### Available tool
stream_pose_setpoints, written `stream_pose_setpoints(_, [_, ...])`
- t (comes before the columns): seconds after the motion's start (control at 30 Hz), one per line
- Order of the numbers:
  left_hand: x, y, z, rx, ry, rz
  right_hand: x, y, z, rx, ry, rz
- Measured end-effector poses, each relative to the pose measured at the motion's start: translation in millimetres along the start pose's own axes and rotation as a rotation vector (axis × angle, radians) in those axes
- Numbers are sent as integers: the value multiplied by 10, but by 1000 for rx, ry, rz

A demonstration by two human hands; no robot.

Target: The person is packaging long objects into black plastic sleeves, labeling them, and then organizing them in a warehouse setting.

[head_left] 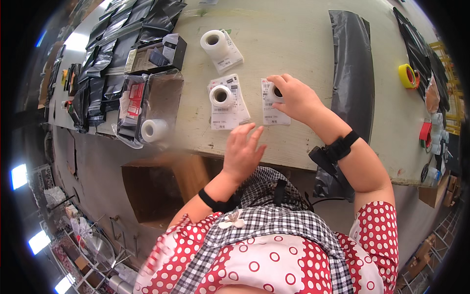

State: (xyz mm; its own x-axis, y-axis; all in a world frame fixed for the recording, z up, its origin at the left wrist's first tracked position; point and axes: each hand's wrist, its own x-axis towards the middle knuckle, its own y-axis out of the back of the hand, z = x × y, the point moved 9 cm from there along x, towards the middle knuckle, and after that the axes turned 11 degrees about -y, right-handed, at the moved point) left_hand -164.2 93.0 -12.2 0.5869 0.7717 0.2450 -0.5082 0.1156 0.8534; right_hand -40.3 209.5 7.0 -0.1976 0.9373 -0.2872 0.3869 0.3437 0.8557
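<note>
The right hand (296,98) has its grip closed on a small white tape roll (274,92), thumb and fingertips pinching it where it sits at the top of a printed paper slip (272,113) lying on the desk (293,44). The left hand (243,149) hovers at the desk's near edge with fingers spread, holding nothing. The work in hand looks like pairing rolls with slips: two more white rolls (221,96) (214,43) already rest on their own slips to the left and further back, and a fourth lies on a clear bag (154,130). The gripped roll is short, white, with a dark hollow core facing up. Shifting it cleanly would probably call for holding the slip flat.
</note>
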Motion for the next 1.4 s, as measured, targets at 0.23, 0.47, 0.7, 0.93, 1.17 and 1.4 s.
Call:
stream_pose_setpoints(0.23, [398, -93, 45, 138, -153, -118, 111, 95, -5, 141, -5, 18])
stream_pose_setpoints(0.47, [211, -379, 259, 55, -228, -302, 571, 501, 276, -34, -78, 342])
stream_pose_setpoints(0.7, [-115, -359, 344, -2, -419, -196, -442, 644, 201, 38, 24, 486])
stream_pose_setpoints(0.93, [-171, -195, 446, -63, -502, 42, -1566, -214, 228, 306, -87, -110])
stream_pose_setpoints(1.17, [-48, -163, 528, -34, -361, 92, -1805, -323, 263, 383, -64, -240])
stream_pose_setpoints(1.4, [-139, -134, 630, -13, -276, 154, -2056, -254, 409, 514, -47, -322])
